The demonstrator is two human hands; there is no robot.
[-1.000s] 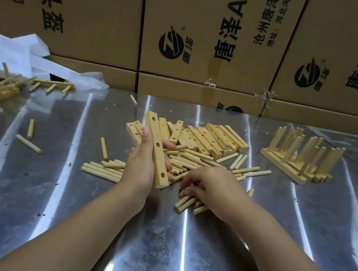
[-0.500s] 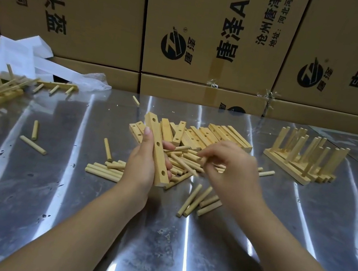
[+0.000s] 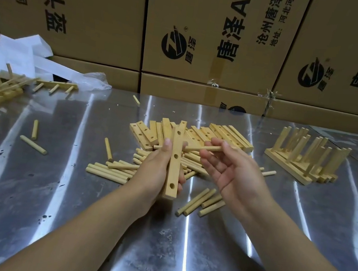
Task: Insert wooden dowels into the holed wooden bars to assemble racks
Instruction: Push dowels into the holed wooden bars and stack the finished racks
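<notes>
Behind the work surface, printed cardboard boxes (image 3: 213,30) stand stacked as a wall. The shiny metal table (image 3: 176,263) spreads below them. At its far right stand finished racks (image 3: 305,160), their pegs upright. A heap of holed bars (image 3: 227,136) lies at the centre back, and loose dowels (image 3: 109,171) are scattered in front of and left of it. The left hand (image 3: 155,173) grips one bar (image 3: 173,169) lengthwise above the table, thumb on its left edge and fingers curled behind, the three holes facing up. The right hand (image 3: 236,179), palm up, pinches a single dowel (image 3: 201,148) between thumb and fingertips; its free end points at the bar's right edge, just beside it.
</notes>
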